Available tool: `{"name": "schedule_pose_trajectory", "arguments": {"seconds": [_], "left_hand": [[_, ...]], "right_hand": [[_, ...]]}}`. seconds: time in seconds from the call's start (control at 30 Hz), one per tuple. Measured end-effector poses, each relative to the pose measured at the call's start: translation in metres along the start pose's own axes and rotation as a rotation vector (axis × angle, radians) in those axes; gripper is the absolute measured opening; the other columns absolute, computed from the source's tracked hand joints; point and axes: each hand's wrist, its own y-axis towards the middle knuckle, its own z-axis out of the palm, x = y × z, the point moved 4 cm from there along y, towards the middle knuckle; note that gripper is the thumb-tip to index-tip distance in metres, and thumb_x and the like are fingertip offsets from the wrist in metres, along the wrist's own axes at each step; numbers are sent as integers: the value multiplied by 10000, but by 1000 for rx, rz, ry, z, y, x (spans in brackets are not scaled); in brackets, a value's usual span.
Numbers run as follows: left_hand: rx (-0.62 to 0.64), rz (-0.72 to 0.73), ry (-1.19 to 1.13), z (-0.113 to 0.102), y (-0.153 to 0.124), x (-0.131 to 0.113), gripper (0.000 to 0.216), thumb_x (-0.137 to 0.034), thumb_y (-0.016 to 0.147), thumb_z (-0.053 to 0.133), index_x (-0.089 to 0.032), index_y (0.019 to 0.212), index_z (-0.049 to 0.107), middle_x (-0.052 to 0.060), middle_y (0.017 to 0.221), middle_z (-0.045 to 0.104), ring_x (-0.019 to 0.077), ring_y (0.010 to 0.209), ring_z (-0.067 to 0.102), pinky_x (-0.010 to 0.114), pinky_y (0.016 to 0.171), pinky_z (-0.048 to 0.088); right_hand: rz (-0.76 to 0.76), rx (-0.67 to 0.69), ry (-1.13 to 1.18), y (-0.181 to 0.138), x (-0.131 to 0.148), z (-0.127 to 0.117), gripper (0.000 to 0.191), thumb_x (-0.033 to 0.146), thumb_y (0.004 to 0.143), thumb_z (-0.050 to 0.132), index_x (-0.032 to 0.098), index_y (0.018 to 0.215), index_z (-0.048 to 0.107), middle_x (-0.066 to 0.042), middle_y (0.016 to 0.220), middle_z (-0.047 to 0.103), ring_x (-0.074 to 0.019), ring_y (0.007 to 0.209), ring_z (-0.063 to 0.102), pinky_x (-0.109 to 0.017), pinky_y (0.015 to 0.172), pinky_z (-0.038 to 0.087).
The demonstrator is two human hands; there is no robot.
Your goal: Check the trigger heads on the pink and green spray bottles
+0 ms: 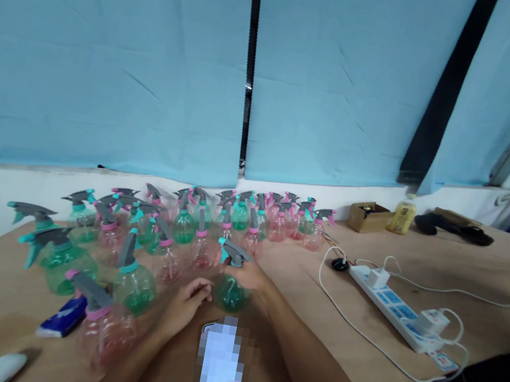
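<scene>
My right hand is wrapped round the neck of a green spray bottle, which stands upright on the table under a grey and teal trigger head. Just left of that bottle is my left hand, its fingers curled in and nothing visible in them. Many more spray bottles stand to the left and behind, among them a pink one and a green one. Nearest on the left is a larger-looking pink spray bottle. Below my hands lies a phone, its screen blurred out.
A blue packet and a white object lie at the left front. On the right are a power strip with chargers and trailing white cables, a cardboard box, a yellow-labelled bottle and a dark item. Blue sheets cover the wall behind.
</scene>
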Motion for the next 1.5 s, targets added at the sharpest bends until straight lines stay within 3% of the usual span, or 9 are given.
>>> {"name": "schedule_pose_trajectory", "arguments": {"seconds": [0.17,0.5,0.77,1.03,1.13,1.33,1.5], "left_hand": [[-13,-2,7,0,0,0,395,-533,845,509,-192,958,673,41,758,686,221,782,623,293,710,459],[-2,13,8,-1,0,2,365,-497,864,505,-195,981,673,39,767,686,220,787,624,305,732,456],[-3,0,15,0,-1,-2,376,-516,847,508,-198,955,678,29,751,682,215,768,619,298,725,451],[7,-3,42,-1,-2,-5,373,-512,859,487,-196,950,663,21,753,680,200,724,591,299,713,442],[9,-4,40,-1,-2,-6,371,-508,860,486,-194,954,660,23,751,675,201,721,591,301,714,441],[7,-2,29,0,-2,-5,357,-493,858,495,-195,957,665,19,741,674,202,726,599,299,710,447],[-1,1,24,-1,-2,-5,350,-492,854,505,-194,942,667,31,755,681,217,772,617,304,721,456]], "right_hand": [[-42,83,78,-1,5,1,354,137,709,635,225,1047,693,14,801,666,-140,768,616,-295,794,506],[-18,-8,38,1,-5,1,128,125,680,624,198,774,672,35,707,602,-117,675,552,-247,688,462],[4,84,155,-1,4,3,307,146,686,629,219,976,695,13,796,652,-132,742,592,-282,767,478],[-2,30,125,2,-6,3,133,135,656,632,217,757,662,25,743,599,-126,721,553,-264,732,449],[-2,34,106,1,-3,3,151,139,657,627,219,775,673,28,727,591,-133,722,548,-277,752,452],[2,80,144,0,6,5,351,135,669,607,221,996,699,28,745,618,-133,730,562,-286,765,451],[0,33,123,0,1,4,265,133,657,604,211,892,700,25,744,625,-130,714,558,-275,738,449]]}}
